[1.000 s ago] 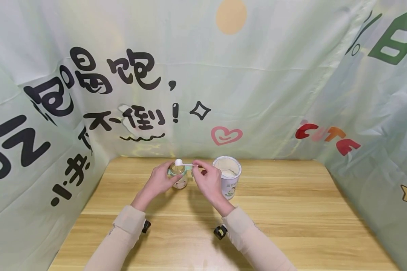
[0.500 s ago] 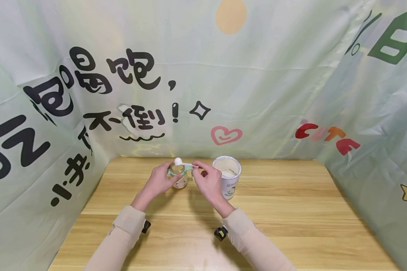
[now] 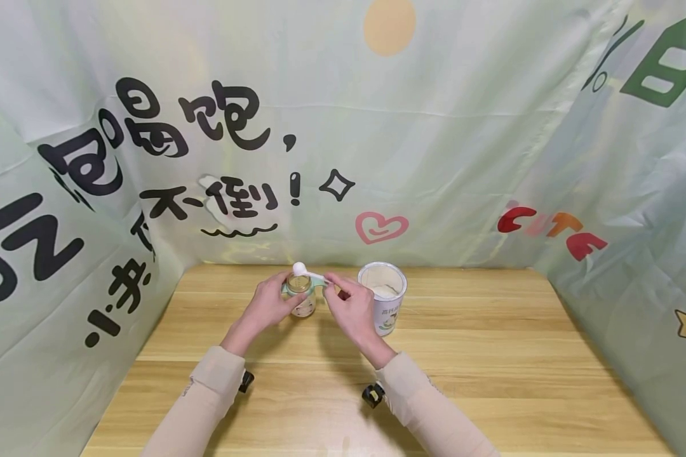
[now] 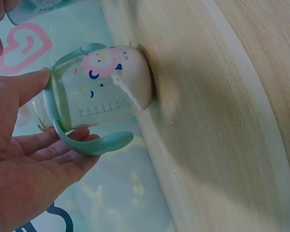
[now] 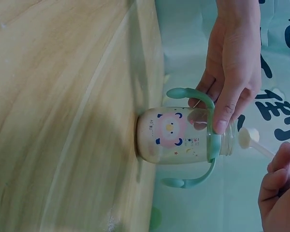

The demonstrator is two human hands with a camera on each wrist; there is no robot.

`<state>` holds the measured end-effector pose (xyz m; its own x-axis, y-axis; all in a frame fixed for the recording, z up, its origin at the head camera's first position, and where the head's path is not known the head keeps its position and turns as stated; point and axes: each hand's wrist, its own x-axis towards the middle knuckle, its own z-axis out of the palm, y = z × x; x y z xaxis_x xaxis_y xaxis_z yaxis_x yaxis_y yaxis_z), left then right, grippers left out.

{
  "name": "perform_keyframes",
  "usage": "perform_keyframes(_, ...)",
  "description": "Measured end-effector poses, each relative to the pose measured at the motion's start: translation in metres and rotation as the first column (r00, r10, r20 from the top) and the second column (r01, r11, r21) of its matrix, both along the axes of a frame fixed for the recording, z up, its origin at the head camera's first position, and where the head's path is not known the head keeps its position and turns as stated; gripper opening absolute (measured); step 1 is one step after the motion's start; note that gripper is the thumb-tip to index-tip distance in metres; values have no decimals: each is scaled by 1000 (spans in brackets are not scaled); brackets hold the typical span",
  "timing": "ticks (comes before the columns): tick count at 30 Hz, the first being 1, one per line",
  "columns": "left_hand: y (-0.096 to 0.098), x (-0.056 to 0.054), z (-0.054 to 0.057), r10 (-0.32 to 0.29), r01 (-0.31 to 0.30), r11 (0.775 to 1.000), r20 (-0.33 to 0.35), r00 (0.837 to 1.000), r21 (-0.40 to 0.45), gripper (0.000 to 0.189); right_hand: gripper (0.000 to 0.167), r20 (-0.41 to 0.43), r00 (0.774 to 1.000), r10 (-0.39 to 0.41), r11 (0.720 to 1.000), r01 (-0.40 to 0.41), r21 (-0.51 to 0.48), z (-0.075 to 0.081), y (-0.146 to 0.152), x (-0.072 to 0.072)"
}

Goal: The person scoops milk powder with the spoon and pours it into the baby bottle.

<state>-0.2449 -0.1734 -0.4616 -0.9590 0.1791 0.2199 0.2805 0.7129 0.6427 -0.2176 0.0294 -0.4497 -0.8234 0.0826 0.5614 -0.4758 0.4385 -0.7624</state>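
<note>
A clear baby bottle (image 3: 304, 310) with green handles stands uncapped on the table. My left hand (image 3: 267, 303) grips it at the neck ring, thumb on the near side and fingers behind. Pale powder (image 4: 131, 79) lies in the bottle's lower part, sloping, as the left wrist view shows. Between thumb and fingers, my right hand (image 3: 350, 307) pinches a white measuring scoop (image 3: 300, 269) by its thin handle. The scoop's bowl is just above the bottle's mouth; in the right wrist view the scoop (image 5: 248, 137) is close to the rim, handle slanting back to the right hand (image 5: 280, 191).
Right beside the right hand stands an open milk powder can (image 3: 386, 316), pale powder inside. The wooden table (image 3: 491, 355) ends at a printed cloth backdrop (image 3: 451, 158) behind and on both sides. Specks of powder (image 5: 111, 224) dot the table.
The scoop's bowl has risen slightly above the bottle's mouth, and its handle slants more. My left hand and the bottle have stayed in place.
</note>
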Motion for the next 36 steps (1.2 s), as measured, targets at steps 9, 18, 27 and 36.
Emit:
perform_keyframes(9, 0, 0, 2, -8, 8, 1000, -10, 1000, -2, 60, 26, -39, 999, 23, 999, -24, -25, -7, 1, 1)
perform_keyframes(18, 0, -1, 1, -9, 9, 1000, -10, 1000, -12, 63, 25, -41, 998, 57, 996, -60, -65, -11, 2, 3)
perform_keyframes(27, 2, 0, 3, -2, 2, 1000, 6, 1000, -5, 63, 25, -13, 999, 36, 997, -37, -73, -8, 3, 3)
perform_keyframes(36, 2, 0, 3, 7, -7, 1000, 23, 1000, -4, 65, 19, 126, 989, 79, 972, -48, -230, 6, 3, 6)
